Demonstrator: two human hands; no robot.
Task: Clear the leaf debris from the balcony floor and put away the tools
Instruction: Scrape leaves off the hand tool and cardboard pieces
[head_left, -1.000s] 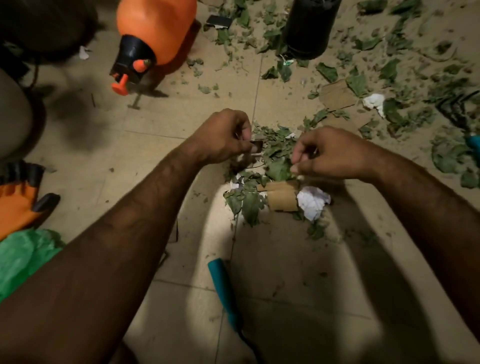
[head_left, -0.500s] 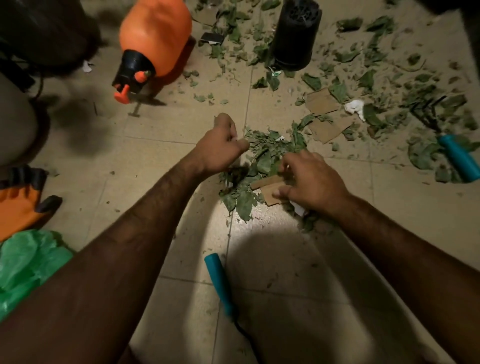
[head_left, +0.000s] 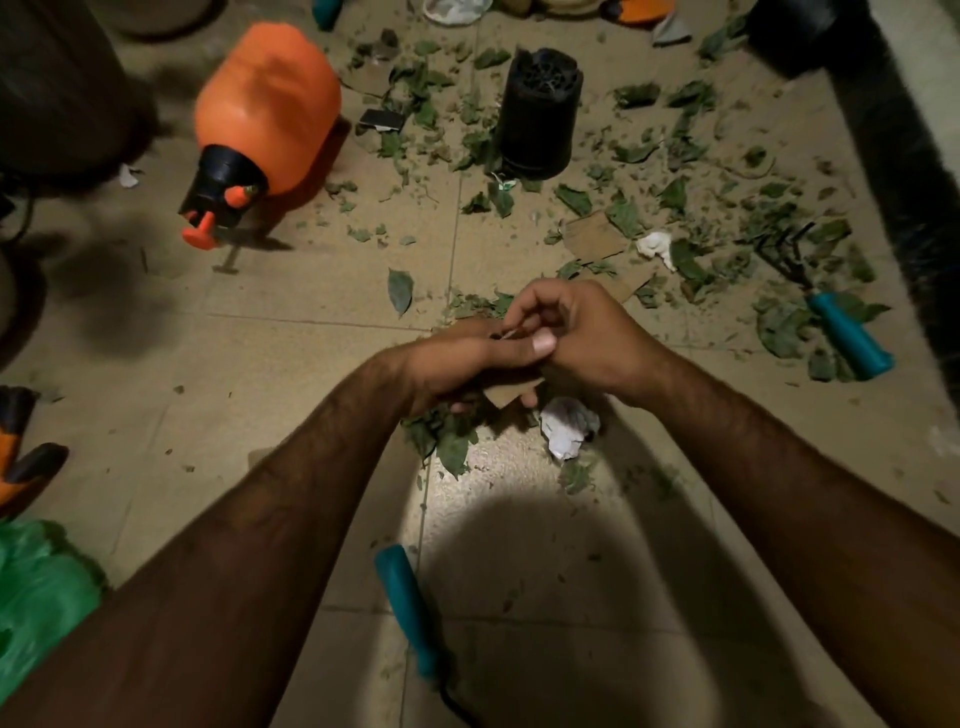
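Left forearm (head_left: 260, 519) and right forearm (head_left: 779, 493) bare, stretched forward, converging at centre. Left hand (head_left: 467, 364): thumb straight on top, fingers curled under cardboard (head_left: 511, 392), gripping it. Right hand (head_left: 592, 338) touching left hand, fingers curled over it; whether they pinch anything, unclear.

Noted an orange sprayer (head_left: 267, 104) with a black cap and orange nozzle. Saw green leaves (head_left: 623, 215) across the beige tiled floor (head_left: 311, 364). Spotted teal handles on the rake (head_left: 831, 319) and the near tool (head_left: 408, 603), a black pot (head_left: 537, 114), brown cardboard (head_left: 592, 236), white paper (head_left: 563, 428), a green bag (head_left: 36, 597).
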